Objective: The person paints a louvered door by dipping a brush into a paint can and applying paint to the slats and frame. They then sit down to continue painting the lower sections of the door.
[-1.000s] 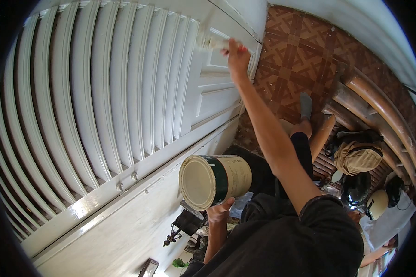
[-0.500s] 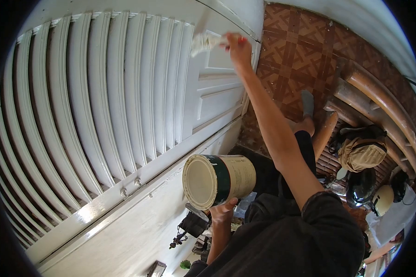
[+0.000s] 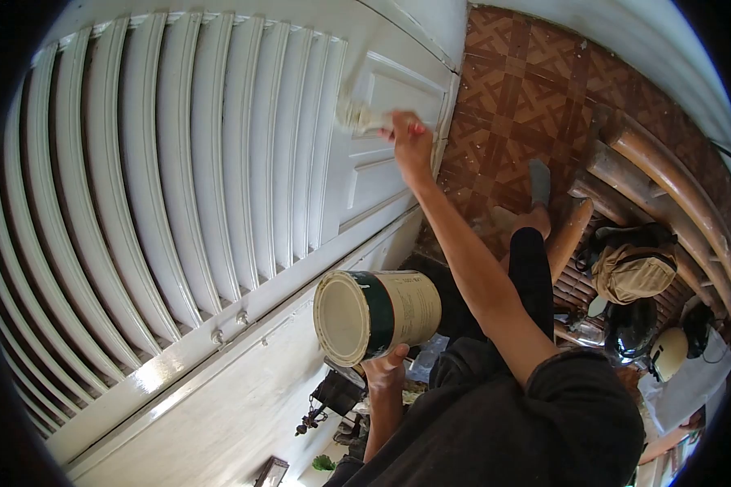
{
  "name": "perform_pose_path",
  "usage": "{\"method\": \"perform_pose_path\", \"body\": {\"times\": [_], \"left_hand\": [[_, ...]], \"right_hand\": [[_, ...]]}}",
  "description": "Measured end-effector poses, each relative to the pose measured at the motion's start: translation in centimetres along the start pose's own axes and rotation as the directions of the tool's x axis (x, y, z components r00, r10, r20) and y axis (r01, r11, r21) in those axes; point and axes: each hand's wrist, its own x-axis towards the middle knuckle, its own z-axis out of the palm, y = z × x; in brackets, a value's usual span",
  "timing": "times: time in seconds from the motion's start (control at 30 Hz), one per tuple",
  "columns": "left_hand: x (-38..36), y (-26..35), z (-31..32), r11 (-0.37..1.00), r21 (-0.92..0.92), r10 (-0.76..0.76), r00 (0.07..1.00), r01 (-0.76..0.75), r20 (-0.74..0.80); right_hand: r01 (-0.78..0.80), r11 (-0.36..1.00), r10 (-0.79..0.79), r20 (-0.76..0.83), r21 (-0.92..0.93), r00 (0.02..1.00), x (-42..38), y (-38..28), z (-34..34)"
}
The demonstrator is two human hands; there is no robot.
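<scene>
My right hand (image 3: 414,142) is closed around a paintbrush (image 3: 364,118), whose whitish bristles lie against the white door between the slats and the raised panels. Some motion blur softens the bristle end. My left hand (image 3: 387,372) grips a cream paint can (image 3: 410,307) with a dark green band from below, and part of that hand is hidden behind it. The can is tilted with its open top toward the door, showing a pale inside. Long curved-looking slats fill most of the white door (image 3: 330,195).
Brown patterned tiles (image 3: 508,97) cover the floor. A wooden bench (image 3: 666,174) stands at the right, with a tan bag (image 3: 633,272), a black helmet (image 3: 629,329) and a cream helmet (image 3: 672,355) on or near it. A dark wall lamp (image 3: 339,395) hangs below the can.
My right hand has drawn the brush down along the door, toward my body. The paint can in my left hand has shifted slightly to the left.
</scene>
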Motion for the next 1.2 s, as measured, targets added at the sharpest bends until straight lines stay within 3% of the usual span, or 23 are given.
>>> {"method": "perform_pose_path", "body": {"times": [0.07, 0.17, 0.27, 0.37, 0.43, 0.53, 0.63, 0.73, 0.83, 0.97, 1.03, 1.1, 1.2], "left_hand": [[0.2, 0.4, 0.6, 1.000, -0.014, 0.003, 1.000, -0.002, 0.021], [0.5, 0.8, 1.5, 1.000, -0.028, 0.003, 0.998, -0.001, 0.055], [0.3, 0.9, 2.2, 1.000, -0.022, -0.008, 0.998, 0.010, 0.065], [0.1, 0.6, 1.8, 1.000, 0.019, -0.004, 0.998, 0.003, 0.068], [0.0, -0.1, 1.1, 0.999, 0.044, 0.002, 0.997, -0.006, 0.078], [-0.1, -0.4, 0.6, 0.998, 0.058, 0.031, 0.997, -0.036, 0.077], [-0.3, -0.1, 0.9, 0.994, 0.074, 0.075, 0.996, -0.079, 0.052], [-0.5, -0.3, 0.2, 0.993, 0.088, 0.078, 0.996, -0.081, 0.034], [-0.4, 0.1, 0.5, 0.999, 0.014, 0.046, 0.999, -0.046, 0.011], [-0.3, 0.8, 1.2, 0.999, -0.036, -0.007, 1.000, 0.007, -0.003], [-0.3, 0.9, 1.6, 0.999, -0.041, -0.010, 1.000, 0.010, -0.001], [0.0, 1.1, 2.2, 0.998, -0.060, -0.016, 1.000, 0.016, 0.005], [0.2, 0.8, 2.2, 0.998, -0.061, -0.023, 0.999, 0.025, 0.036]], "right_hand": [[-0.123, 0.975, 0.148, 0.126, -0.184, 0.981, -3.0, 1.7, -3.1], [-0.164, 0.938, 0.243, 0.241, -0.305, 0.940, -6.5, 1.1, -4.9], [-0.218, 0.900, 0.327, 0.253, -0.376, 0.911, -7.1, -0.1, -6.1], [-0.076, 0.910, 0.188, 0.242, -0.407, 0.952, -4.2, 0.3, -6.2], [-0.036, 0.819, 0.162, 0.171, -0.572, 0.972, -1.0, -2.9, -4.1], [0.213, 0.888, -0.143, 0.193, -0.409, 0.971, 7.1, -1.6, -2.7], [0.418, 0.868, -0.418, 0.060, -0.269, 0.907, 14.1, -1.2, -1.9], [0.408, 0.909, -0.414, -0.076, -0.082, 0.907, 15.0, -3.3, -0.8], [0.357, 0.913, -0.366, -0.012, -0.197, 0.931, 13.3, -2.0, -1.3], [0.176, 0.940, -0.172, 0.041, -0.291, 0.984, 4.6, 0.8, -3.1], [-0.063, 0.888, 0.109, 0.075, -0.455, 0.991, -0.7, 0.3, -4.8], [-0.056, 0.907, 0.133, 0.158, -0.418, 0.978, -4.9, 0.9, -6.1], [-0.207, 0.910, 0.301, 0.228, -0.359, 0.926, -8.2, 1.8, -8.1]]}}
